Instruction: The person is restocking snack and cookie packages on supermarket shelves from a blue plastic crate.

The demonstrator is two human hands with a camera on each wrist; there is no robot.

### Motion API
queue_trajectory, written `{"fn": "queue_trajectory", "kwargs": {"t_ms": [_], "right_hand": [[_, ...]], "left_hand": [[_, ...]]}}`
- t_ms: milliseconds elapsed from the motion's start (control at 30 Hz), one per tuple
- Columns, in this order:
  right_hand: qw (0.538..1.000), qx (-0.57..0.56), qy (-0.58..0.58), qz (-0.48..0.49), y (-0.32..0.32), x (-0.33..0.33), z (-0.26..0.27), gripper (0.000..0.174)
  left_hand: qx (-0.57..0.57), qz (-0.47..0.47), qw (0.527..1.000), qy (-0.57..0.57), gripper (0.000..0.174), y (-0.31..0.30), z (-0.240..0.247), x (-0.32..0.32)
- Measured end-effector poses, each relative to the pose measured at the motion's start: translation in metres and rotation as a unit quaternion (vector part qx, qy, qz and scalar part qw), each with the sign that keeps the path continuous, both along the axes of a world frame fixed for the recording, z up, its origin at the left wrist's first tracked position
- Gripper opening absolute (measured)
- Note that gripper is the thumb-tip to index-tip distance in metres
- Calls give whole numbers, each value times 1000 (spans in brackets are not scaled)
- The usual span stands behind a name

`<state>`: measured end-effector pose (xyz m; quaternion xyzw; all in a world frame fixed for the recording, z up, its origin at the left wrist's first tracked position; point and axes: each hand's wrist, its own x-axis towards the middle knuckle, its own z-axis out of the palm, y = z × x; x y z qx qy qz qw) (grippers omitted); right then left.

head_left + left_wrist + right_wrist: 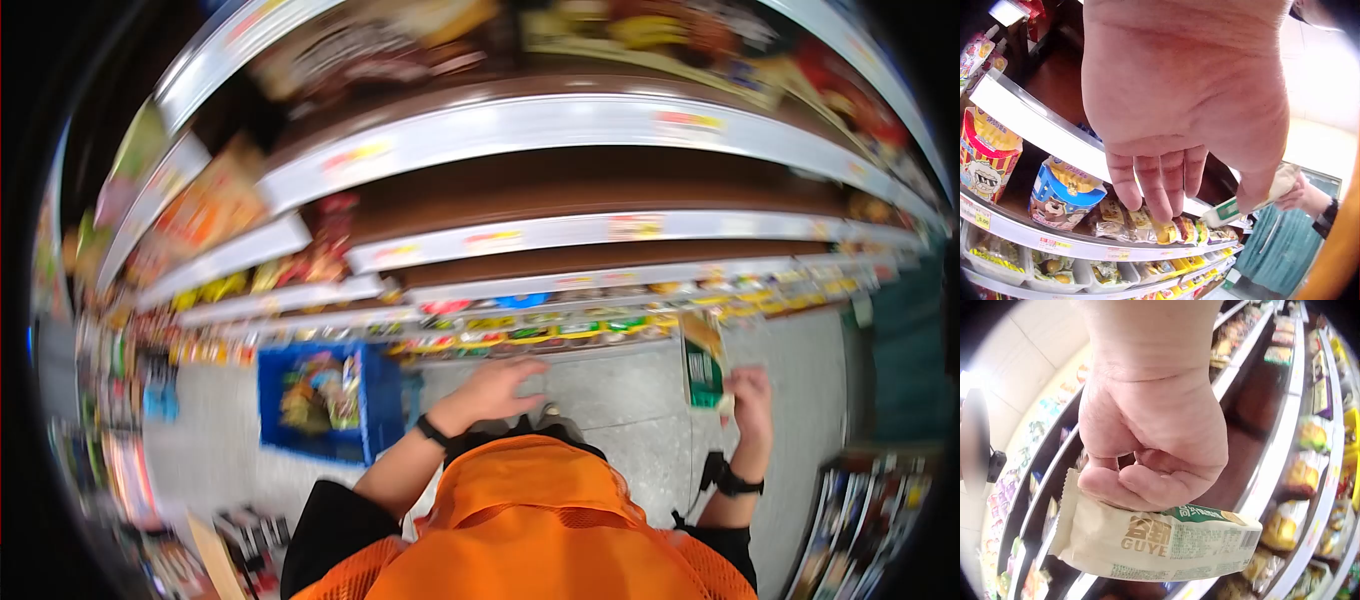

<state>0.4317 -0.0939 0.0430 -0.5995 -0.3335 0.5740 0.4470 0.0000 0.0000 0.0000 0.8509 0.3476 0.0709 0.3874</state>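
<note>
My right hand (1154, 437) grips a long snack packet (1154, 547) near one crimped end, its fingers curled onto the top edge. The wrapper is cream and green with GUYE printed on it. In the head view that packet (704, 370) hangs below the shelves, at the right hand (750, 400). My left hand (495, 388) is held out over the floor in front of the body and holds nothing. In the left wrist view the left hand (1185, 106) shows its palm, fingers extended and slightly bent, with shelved snacks behind.
A blue bin (385, 405) with several packets inside stands on the floor to the left. Tiered shelves (560, 235) with price strips run across the front. Red and blue fries-shaped snack boxes (1063, 194) stand on a shelf. A dark rack (860, 530) is at lower right.
</note>
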Motion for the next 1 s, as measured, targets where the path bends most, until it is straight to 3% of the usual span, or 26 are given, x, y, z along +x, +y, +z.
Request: {"fn": "queue_trajectory", "kwargs": {"t_ms": [67, 133, 233, 367, 433, 467, 533, 600, 633, 767, 800, 900, 967, 1000], "right_hand": [[989, -46, 5, 138, 24, -31, -6, 22], [946, -94, -66, 303, 32, -64, -9, 29], [885, -149, -68, 436, 64, -123, -20, 27], [853, -172, -64, 489, 96, -197, -32, 23], [823, -200, -45, 530, 108, -247, -38, 21], [813, -207, -54, 541, 112, -275, -35, 21], [779, -179, -36, 599, 111, -330, -21, 21], [750, -183, -25, 635, 114, -369, -38, 18], [739, -184, -29, 648, 115, -388, -46, 17], [778, -156, -31, 607, 112, -429, -42, 20], [797, -135, -68, 585, 109, -431, -40, 20], [825, -135, -88, 542, 99, -417, -50, 16], [851, -170, -91, 488, 89, -391, -59, 16], [851, -174, -95, 486, 83, -377, -62, 16]], "left_hand": [[6, 6, 998, -60, 79, -26, 16, 11], [8, 5, 995, -96, 84, -37, 32, 22], [-55, -3, 988, -142, 94, -56, 38, 11], [-13, 38, 984, -171, 105, -74, 26, -18], [-103, 129, 976, -141, 108, -88, 22, -50], [-51, 160, 968, -185, 108, -96, 1, -67], [-46, 203, 954, -215, 108, -111, 0, -97], [-67, 253, 939, -222, 108, -124, -1, -128], [0, 285, 934, -216, 110, -131, -10, -141], [-60, 438, 878, -184, 95, -158, -40, -194], [-100, 509, 843, -142, 79, -160, -43, -206], [-87, 626, 771, -75, 77, -167, -114, -241], [-57, 655, 753, -34, 78, -164, -173, -255], [-94, 657, 748, -23, 76, -158, -191, -259]]}}
